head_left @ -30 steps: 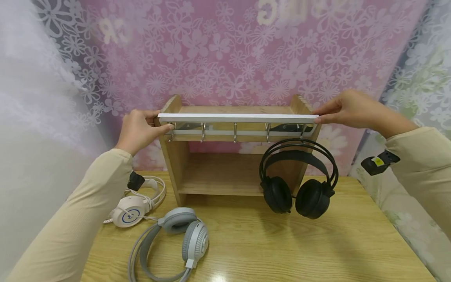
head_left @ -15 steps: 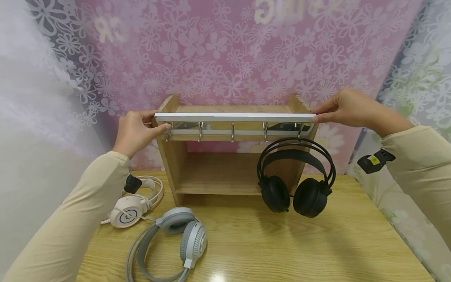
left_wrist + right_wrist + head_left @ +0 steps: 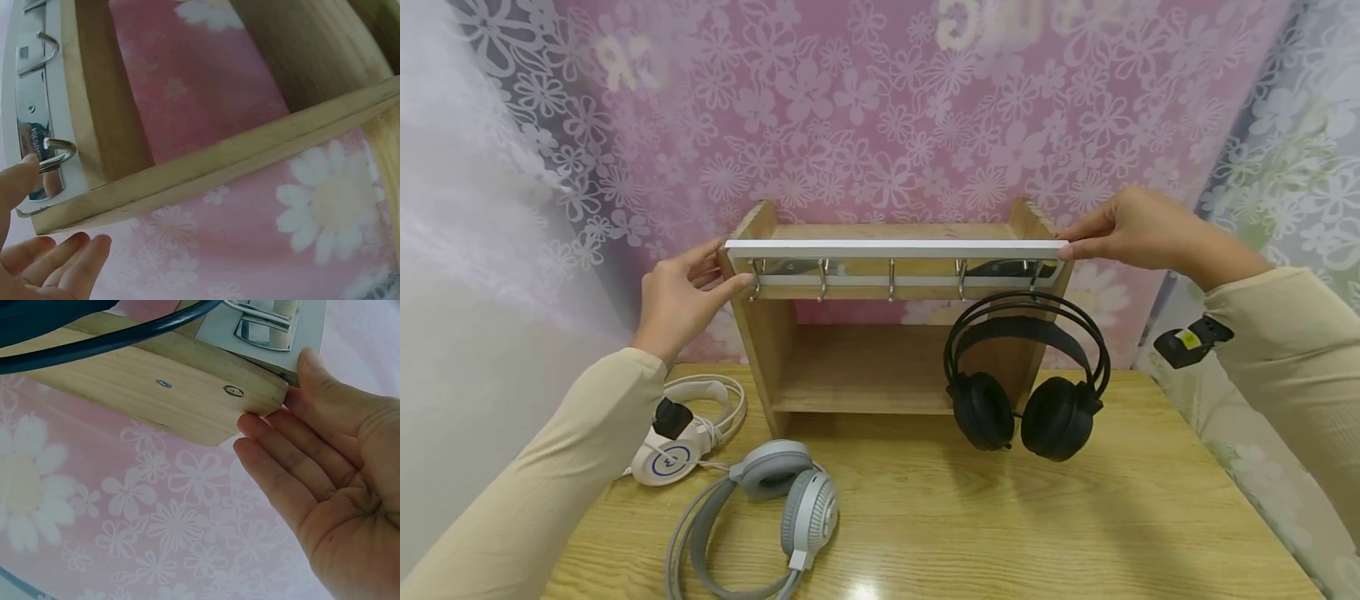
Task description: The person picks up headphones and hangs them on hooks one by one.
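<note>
Head view: left hand (image 3: 672,302) now lower at hook rack (image 3: 895,249)

Pink wall covering (image 3: 850,167): pale lettering (image 3: 957,23), "G" legible at top, "R" at left, remainder blurred. Hook rail (image 3: 895,249), metal plate (image 3: 31,109): sideways marking, apparently ending "304". White headset (image 3: 655,469): blue-ringed emblem (image 3: 672,460), character indeterminate.

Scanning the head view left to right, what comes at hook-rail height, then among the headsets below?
Left hand, white hook rail, right hand; below: white headset, grey headset, black headset.
</note>
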`<state>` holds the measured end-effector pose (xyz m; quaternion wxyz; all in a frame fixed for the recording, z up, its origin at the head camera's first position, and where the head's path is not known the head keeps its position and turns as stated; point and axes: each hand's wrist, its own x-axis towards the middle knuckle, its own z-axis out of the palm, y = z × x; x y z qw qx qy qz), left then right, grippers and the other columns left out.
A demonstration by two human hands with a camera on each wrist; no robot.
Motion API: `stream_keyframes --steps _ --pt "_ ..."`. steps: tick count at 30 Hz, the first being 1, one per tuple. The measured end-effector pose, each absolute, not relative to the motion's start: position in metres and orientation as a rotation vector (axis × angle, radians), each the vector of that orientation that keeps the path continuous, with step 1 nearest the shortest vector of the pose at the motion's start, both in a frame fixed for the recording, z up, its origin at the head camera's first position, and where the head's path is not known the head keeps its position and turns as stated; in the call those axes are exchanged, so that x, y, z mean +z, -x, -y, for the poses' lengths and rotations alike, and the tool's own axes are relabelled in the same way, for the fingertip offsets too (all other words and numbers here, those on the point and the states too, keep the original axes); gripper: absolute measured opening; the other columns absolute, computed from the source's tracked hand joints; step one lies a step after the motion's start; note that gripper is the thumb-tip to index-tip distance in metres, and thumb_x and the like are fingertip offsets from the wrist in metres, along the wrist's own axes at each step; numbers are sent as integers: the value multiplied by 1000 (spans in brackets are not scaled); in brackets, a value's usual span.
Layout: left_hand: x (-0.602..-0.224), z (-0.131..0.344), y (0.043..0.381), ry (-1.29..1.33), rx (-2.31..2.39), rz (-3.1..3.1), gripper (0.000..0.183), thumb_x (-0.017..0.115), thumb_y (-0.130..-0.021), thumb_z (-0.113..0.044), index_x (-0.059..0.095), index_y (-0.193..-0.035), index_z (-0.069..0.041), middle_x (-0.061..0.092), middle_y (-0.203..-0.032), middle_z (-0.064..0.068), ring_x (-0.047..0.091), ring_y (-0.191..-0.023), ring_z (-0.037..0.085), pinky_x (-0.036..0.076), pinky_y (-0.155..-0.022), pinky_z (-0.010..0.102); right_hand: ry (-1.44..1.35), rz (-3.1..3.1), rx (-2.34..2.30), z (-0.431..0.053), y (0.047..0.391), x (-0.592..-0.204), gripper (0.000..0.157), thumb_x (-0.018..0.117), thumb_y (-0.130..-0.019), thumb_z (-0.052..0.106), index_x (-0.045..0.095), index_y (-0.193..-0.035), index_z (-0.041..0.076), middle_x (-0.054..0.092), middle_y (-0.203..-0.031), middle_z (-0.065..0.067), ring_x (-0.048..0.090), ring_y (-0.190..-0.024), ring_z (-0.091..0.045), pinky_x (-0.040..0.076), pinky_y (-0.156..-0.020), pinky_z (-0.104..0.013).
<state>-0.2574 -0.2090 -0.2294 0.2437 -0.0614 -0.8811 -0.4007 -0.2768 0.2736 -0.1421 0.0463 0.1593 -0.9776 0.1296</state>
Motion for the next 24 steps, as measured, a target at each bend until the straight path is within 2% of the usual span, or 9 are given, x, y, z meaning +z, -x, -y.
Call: stream_keyframes --steps 11,17,24 --pt "-259 233 234 185 -1102 2538 73 67 -88 -44 43 -143 -3 51 -137 20 56 -117 39 49 -91 45 -449 2994 430 -272 277 -143 48 66 -89 43 67 -121 7 70 -105 -20 60 -105 -41 48 -80 -55" --pt "-284 245 223 185 -1147 2580 71 66 -89 -40 42 -143 1 50 -138 23 55 -118 40 47 -92 40 -435 3000 439 -273 277 -143 49 66 -89 45 67 -121 8 70 -106 -20 59 -107 -42 47 -80 -55" --pt "-313 259 207 147 -1174 2659 73 65 -90 -41 39 -144 1 46 -139 25 52 -121 42 46 -94 47 -442 2993 447 -272 276 -143 48 66 -89 44 67 -121 8 71 -104 -19 61 -103 -38 47 -77 -49"
